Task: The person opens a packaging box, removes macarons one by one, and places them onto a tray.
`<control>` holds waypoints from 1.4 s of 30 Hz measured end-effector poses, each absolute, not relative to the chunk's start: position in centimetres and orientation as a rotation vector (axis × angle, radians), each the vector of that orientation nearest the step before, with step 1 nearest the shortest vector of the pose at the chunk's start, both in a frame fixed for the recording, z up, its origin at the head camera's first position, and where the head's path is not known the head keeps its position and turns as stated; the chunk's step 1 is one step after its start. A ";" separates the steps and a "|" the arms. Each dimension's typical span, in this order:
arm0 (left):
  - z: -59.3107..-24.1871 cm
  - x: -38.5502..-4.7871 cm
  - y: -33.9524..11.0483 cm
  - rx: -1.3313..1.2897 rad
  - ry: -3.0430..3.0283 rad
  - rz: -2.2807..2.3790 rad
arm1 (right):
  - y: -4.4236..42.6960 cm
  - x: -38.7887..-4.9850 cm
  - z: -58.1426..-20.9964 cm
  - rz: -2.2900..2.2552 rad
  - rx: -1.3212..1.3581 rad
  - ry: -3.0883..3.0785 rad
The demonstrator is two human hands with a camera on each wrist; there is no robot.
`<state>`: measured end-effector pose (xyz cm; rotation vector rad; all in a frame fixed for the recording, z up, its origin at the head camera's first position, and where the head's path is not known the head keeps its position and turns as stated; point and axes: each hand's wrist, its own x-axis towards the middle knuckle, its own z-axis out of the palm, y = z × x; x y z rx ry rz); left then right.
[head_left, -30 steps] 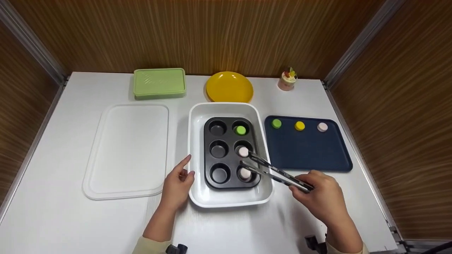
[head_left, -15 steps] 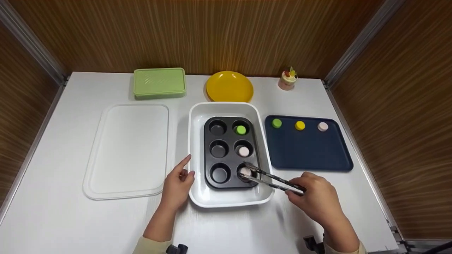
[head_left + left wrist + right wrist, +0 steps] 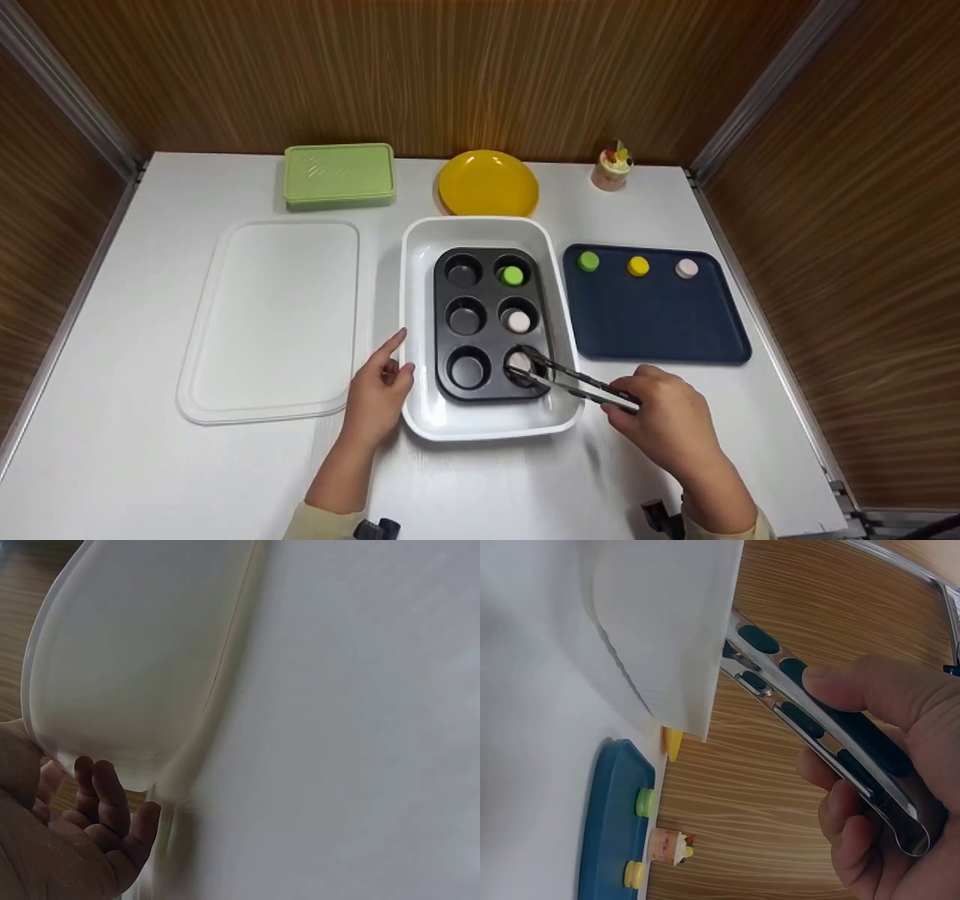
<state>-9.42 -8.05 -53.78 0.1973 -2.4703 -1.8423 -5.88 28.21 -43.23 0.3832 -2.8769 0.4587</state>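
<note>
Right grip wraps silver-green metal tongs at pale-pink round disc | straddle, squeeze gently! | left grip, relaxed, touches white tub

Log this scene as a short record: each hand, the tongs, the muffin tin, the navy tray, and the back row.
Left hand: touches the left side of the white bin
Right hand: grips the tongs
Tongs: tips either side of the nearest pink piece; contact unclear
Muffin tin: inside the bin; right column, far to near: green, pink, pink
Navy tray: right of the bin; far edge, left to right: green, yellow, pink pieces
Back row, left to right: green box, yellow plate, dessert cup
</note>
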 end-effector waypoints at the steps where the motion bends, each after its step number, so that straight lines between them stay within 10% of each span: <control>1: -53.8 -9.4 -8.1 0.190 -2.464 -1.845 | 28.2 -5.9 -43.3 0.456 0.384 -2.881; 42: -53.7 -9.4 -8.1 0.192 -2.486 -1.841 | 35.6 -5.0 -42.4 0.725 0.366 -2.428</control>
